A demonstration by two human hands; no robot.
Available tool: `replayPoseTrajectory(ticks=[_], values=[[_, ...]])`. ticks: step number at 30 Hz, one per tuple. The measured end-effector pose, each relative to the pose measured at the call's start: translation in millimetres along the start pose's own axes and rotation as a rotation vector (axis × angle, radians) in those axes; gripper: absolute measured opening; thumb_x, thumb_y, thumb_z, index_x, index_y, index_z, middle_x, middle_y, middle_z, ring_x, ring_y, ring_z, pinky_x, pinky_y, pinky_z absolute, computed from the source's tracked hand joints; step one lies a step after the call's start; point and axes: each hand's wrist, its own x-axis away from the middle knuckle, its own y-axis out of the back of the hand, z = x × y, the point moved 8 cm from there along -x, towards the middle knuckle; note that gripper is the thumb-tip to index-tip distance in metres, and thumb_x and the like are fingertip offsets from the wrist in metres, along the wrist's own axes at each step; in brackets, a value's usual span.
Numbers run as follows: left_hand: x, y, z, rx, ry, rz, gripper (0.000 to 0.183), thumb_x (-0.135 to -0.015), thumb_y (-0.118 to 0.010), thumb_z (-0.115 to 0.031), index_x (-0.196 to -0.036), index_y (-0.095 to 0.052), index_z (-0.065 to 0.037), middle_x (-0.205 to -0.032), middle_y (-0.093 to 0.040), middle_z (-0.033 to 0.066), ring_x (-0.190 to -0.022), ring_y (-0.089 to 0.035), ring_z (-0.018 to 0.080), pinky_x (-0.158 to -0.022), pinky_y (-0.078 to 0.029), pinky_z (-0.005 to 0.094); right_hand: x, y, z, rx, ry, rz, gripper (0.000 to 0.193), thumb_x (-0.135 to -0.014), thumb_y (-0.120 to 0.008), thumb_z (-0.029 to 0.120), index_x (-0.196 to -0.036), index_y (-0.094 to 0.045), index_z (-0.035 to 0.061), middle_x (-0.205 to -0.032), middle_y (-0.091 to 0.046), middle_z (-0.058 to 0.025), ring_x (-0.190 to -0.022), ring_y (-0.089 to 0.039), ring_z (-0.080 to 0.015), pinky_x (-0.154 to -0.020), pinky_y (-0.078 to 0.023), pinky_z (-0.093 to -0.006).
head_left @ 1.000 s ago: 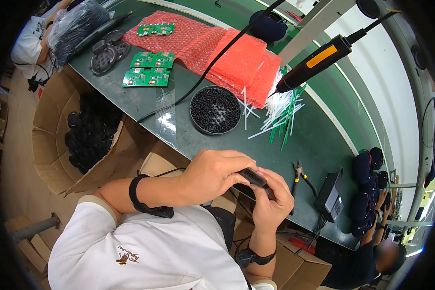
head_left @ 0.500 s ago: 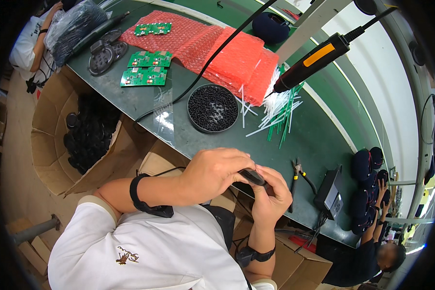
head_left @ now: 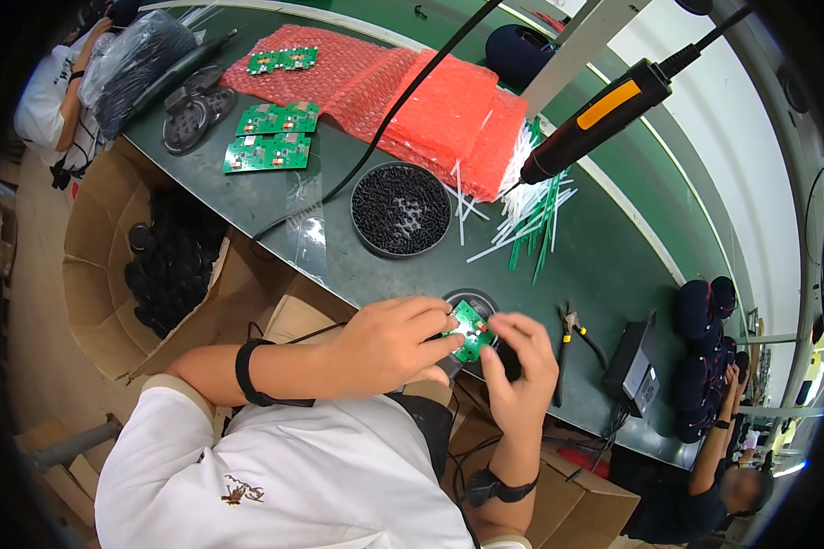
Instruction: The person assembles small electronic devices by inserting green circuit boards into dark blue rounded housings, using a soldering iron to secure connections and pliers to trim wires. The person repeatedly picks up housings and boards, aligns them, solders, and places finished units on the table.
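Note:
A green circuit board (head_left: 470, 331) lies face up over a round black plastic housing (head_left: 479, 298) at the near edge of the bench. My left hand (head_left: 403, 340) is closed on the board's left side, its fingertips on the board. On the other side, my right hand (head_left: 525, 371) has thumb and fingers spread apart beside the board's right edge; whether a fingertip touches it is hard to see. Beyond my hands stands a round dish (head_left: 400, 209) full of small black screw-like pieces. An electric screwdriver (head_left: 595, 121) hangs at the upper right, tip down.
Several green boards (head_left: 267, 153) lie at the left near red bubble wrap (head_left: 357, 78). White and green strips (head_left: 545, 215) fan out below the screwdriver. Pliers (head_left: 568, 334) and a black box (head_left: 630, 368) sit right. A carton (head_left: 92, 274) holds black parts. Co-workers are at both sides.
The black housing, held edge-on between both hands before, now lies lower with the green board showing on it. My right hand has loosened and its fingers have spread.

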Motion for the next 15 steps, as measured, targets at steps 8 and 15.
replayPoseTrajectory(ticks=[8,15], values=[[1,-2,0,0.005,0.020,0.011,0.051,-0.072,-0.081,-0.034,-0.115,-0.072,-0.007,-0.109,-0.064,0.0055,-0.114,-0.063,0.0250,-0.086,-0.058,0.0338,-7,-14,-1,0.207,0.101,-0.041,0.027,-0.074,-0.083,0.004,-0.100,-0.076,0.0030,-0.110,-0.072,-0.0106,-0.103,-0.065,-0.0289,-0.090,-0.051,-0.0378],[2,-4,3,0.044,0.053,0.037,0.054,-0.074,-0.082,-0.034,-0.119,-0.073,-0.006,-0.112,-0.068,0.0090,-0.114,-0.066,0.0289,-0.089,-0.059,0.0374,-12,-14,-1,0.188,0.093,0.013,0.026,-0.074,-0.084,0.004,-0.099,-0.075,0.0022,-0.110,-0.072,-0.0105,-0.104,-0.065,-0.0297,-0.090,-0.052,-0.0382]])
